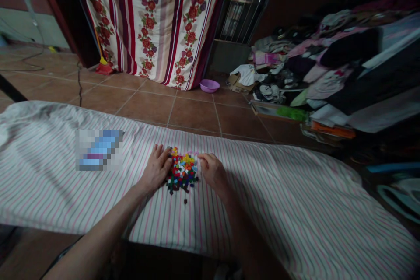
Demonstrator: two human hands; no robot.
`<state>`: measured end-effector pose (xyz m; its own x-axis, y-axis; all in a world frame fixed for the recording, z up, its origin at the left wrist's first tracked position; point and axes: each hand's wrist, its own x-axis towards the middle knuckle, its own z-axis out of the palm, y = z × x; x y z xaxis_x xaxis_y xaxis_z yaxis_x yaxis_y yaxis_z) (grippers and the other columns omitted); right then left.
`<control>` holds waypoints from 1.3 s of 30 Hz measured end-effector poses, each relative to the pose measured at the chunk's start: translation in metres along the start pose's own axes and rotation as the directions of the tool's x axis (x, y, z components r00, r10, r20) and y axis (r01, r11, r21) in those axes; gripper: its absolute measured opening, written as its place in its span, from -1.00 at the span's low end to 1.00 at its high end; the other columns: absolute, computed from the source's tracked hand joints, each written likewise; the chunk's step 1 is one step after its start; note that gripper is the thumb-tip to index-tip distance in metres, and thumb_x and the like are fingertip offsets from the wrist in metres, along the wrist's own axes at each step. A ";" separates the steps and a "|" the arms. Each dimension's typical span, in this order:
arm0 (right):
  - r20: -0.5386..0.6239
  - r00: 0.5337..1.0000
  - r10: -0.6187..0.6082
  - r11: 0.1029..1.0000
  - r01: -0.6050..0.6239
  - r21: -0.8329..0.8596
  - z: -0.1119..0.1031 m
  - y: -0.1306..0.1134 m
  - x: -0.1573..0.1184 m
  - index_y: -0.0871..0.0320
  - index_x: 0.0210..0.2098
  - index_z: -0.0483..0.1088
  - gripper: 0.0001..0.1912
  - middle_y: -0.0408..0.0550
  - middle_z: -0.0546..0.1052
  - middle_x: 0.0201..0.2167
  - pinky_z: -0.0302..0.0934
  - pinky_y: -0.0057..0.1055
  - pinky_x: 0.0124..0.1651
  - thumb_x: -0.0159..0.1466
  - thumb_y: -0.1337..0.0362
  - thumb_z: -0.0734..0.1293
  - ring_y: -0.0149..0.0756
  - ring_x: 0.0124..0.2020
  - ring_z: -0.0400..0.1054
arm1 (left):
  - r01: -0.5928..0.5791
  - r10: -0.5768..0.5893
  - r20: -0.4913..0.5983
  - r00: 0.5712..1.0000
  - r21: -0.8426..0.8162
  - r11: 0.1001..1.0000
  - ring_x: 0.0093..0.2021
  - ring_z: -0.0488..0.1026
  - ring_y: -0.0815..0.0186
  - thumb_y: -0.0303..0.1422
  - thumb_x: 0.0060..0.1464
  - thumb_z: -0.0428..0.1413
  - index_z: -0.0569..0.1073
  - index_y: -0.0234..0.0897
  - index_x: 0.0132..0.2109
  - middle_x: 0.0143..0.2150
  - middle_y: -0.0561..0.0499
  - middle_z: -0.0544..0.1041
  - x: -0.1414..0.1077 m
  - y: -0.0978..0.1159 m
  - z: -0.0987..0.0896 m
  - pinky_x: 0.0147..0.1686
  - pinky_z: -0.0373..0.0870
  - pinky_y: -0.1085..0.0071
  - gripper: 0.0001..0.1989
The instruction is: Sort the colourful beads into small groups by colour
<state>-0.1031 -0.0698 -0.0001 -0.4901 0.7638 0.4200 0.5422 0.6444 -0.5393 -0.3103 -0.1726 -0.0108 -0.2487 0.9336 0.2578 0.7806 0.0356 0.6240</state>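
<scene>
A pile of small coloured pieces lies on the striped cloth, with red, yellow, white, blue, green and dark ones mixed. My left hand rests flat at the pile's left edge, fingers apart, its fingertips beside the pieces. At the upper right of the pile is my right hand, its fingers curled and pinched together; whatever they hold, if anything, is too small to name. Some pink pieces lie near its fingertips. One dark piece sits apart, below the pile.
A blurred-out blue rectangular item lies on the cloth at the left. Beyond the cloth's far edge are a tiled floor, a purple basin, a flowered curtain and heaped clothes at the right.
</scene>
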 end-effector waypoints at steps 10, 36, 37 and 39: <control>0.104 0.990 0.095 0.993 -0.087 -0.082 0.012 0.008 0.001 0.18 0.11 0.36 -0.42 0.08 0.46 0.02 0.18 -0.20 0.16 0.14 0.58 0.09 -0.17 0.05 0.29 | 0.102 -0.101 0.006 0.995 -0.064 0.993 0.34 0.10 0.17 -0.17 0.22 -0.17 0.29 -0.32 0.21 0.24 -0.13 0.35 0.024 0.003 0.013 0.31 0.07 0.08 -0.49; 0.301 0.931 -0.206 0.952 0.119 0.283 0.003 -0.039 -0.003 0.14 0.15 0.31 -0.47 0.03 0.50 0.02 0.26 -0.24 0.15 0.23 0.52 0.08 -0.26 0.07 0.36 | -0.077 0.108 0.136 0.985 -0.214 0.974 -0.01 0.43 0.27 -0.26 0.15 -0.05 0.33 -0.24 0.18 0.01 -0.10 0.50 0.002 0.031 -0.018 0.04 0.39 0.23 -0.54; 0.300 0.929 -0.217 0.951 0.132 0.278 0.002 -0.041 -0.003 0.14 0.15 0.31 -0.48 0.03 0.50 0.03 0.26 -0.23 0.16 0.24 0.51 0.08 -0.26 0.07 0.36 | -0.097 0.123 0.136 0.983 -0.182 0.978 0.00 0.43 0.28 -0.27 0.16 -0.05 0.32 -0.23 0.19 0.02 -0.10 0.49 -0.001 0.029 -0.021 0.05 0.39 0.23 -0.54; 0.296 0.926 -0.234 0.952 0.157 0.263 -0.002 -0.046 -0.005 0.15 0.16 0.31 -0.49 0.05 0.50 0.02 0.26 -0.22 0.15 0.26 0.50 0.08 -0.25 0.06 0.37 | -0.130 0.145 0.136 0.980 -0.111 0.985 0.03 0.42 0.27 -0.27 0.16 -0.05 0.30 -0.23 0.20 0.03 -0.10 0.48 -0.007 0.026 -0.026 0.06 0.40 0.22 -0.53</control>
<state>-0.1242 -0.1030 0.0240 -0.7829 0.5455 0.2993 0.2594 0.7234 -0.6398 -0.3035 -0.1875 0.0224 -0.0529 0.9686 0.2430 0.7381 -0.1260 0.6628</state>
